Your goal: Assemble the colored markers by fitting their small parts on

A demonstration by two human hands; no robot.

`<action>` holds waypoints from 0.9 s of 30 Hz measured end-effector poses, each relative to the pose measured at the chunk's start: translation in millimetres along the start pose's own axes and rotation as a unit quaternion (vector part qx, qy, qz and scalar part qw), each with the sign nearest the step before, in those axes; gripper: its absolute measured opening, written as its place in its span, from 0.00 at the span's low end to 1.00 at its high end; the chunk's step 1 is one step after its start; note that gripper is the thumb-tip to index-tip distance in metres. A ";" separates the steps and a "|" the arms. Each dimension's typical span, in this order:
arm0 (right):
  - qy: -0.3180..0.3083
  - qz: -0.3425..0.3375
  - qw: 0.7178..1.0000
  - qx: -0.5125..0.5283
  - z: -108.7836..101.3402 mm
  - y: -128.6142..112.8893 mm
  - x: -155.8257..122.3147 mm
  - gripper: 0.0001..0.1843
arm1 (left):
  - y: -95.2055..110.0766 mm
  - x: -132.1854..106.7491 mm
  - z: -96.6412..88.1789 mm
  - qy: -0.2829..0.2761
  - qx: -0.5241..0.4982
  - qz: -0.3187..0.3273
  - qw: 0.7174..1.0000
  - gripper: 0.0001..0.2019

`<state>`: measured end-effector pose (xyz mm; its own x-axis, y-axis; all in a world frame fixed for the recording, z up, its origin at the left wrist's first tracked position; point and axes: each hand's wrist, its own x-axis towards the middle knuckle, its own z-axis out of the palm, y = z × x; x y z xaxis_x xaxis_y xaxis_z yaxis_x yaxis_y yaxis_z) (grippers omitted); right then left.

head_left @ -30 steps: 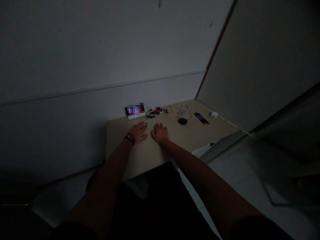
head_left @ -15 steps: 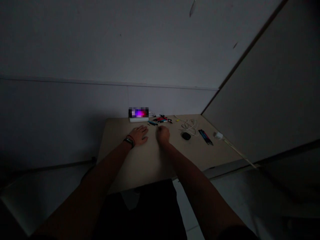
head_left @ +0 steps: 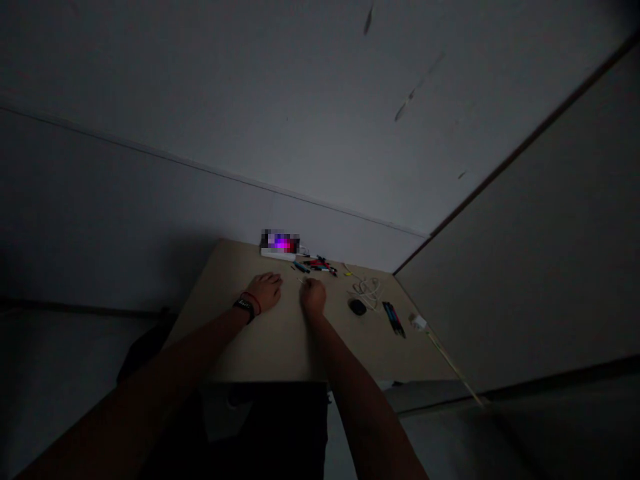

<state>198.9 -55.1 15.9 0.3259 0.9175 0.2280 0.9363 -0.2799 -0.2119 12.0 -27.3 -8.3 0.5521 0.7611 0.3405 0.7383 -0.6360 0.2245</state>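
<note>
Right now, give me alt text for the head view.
Left hand resting on a dim table, right hand curled, a thin white thing beside it. Beyond are a lit screen and pens; to the right, a black oval object, white cable and more pens.

In dim light, a beige tabletop (head_left: 260, 347) bears a white block (head_left: 278, 256) at 11 o'clock from its middle, jumbled pens (head_left: 320, 265) at 12, a looped white cable (head_left: 367, 288) at 2, and a rounded black object (head_left: 357, 307), aligned pens (head_left: 394, 319) and a boxy white piece (head_left: 419, 323) toward 3.
</note>
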 end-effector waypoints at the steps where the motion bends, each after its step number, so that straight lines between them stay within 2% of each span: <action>1: 0.000 -0.004 1.000 0.002 0.5 0.1 0.0 0.23 | 2.7 -2.4 -0.9 0.002 0.002 -0.004 1.000 0.18; 5: 0.002 -0.015 1.000 0.013 4.4 2.5 1.8 0.22 | 14.6 -13.3 -4.0 0.023 0.000 -0.024 0.999 0.17; 11: -0.001 -0.028 0.999 0.038 14.1 8.8 9.5 0.22 | 35.3 -32.2 -2.4 0.067 0.011 -0.109 0.992 0.20; 15: 0.002 -0.031 0.998 0.055 18.6 10.5 13.3 0.22 | 39.8 -35.8 -3.2 0.067 0.007 -0.117 0.991 0.22; 20: 0.009 -0.031 0.995 0.091 20.0 15.9 13.1 0.21 | 36.6 -35.5 -5.7 0.051 0.001 -0.095 0.994 0.15; 27: 0.034 -0.013 0.988 0.151 19.3 20.6 9.6 0.23 | 35.6 -37.4 -4.4 0.082 -0.004 -0.090 0.993 0.12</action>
<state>218.8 -46.6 -4.5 0.3201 0.8989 0.2991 0.8661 -0.1498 -0.4769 16.0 -79.0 -9.0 0.3414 0.8318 0.4377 0.8159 -0.4934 0.3014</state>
